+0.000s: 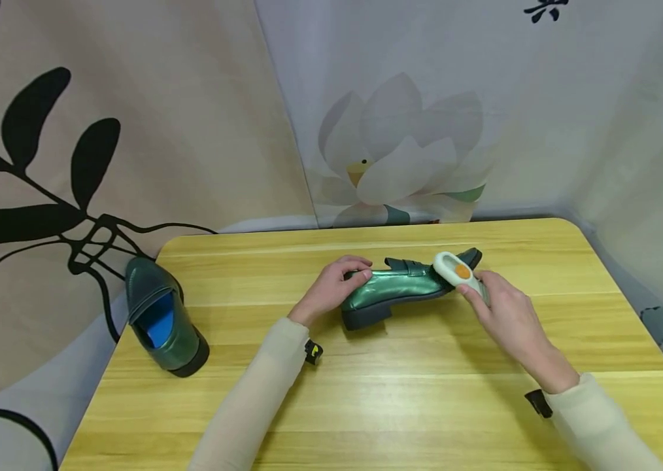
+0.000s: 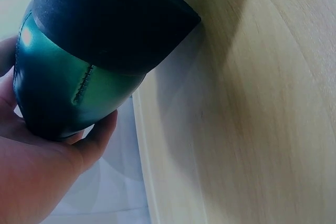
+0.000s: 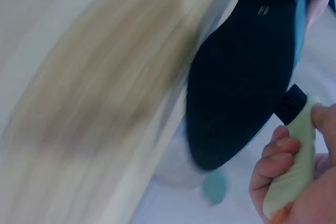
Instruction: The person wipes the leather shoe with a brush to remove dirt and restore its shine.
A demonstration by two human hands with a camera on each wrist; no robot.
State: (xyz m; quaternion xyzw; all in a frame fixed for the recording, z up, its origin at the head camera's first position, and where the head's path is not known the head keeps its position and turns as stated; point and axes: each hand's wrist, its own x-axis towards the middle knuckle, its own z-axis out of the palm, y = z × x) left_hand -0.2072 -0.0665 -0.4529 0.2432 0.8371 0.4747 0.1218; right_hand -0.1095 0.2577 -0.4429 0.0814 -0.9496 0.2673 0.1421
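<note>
A green metallic loafer [image 1: 402, 288] with a black sole [image 3: 241, 82] is held a little above the table, its toe pointing right. My left hand [image 1: 337, 288] grips it at the heel end; in the left wrist view the back of the shoe [image 2: 73, 87] sits between thumb and fingers. In my right hand [image 1: 505, 314] is a small brush [image 1: 461, 271] with a pale handle and an orange spot. Its black head [image 3: 291, 104] is at the side of the shoe's front part; whether it touches is unclear.
The matching green loafer [image 1: 172, 327], with a blue insole, stands at the table's left edge, its toe over the side. The wooden table [image 1: 402, 405] extends around both hands. Printed curtains [image 1: 190, 118] hang behind it.
</note>
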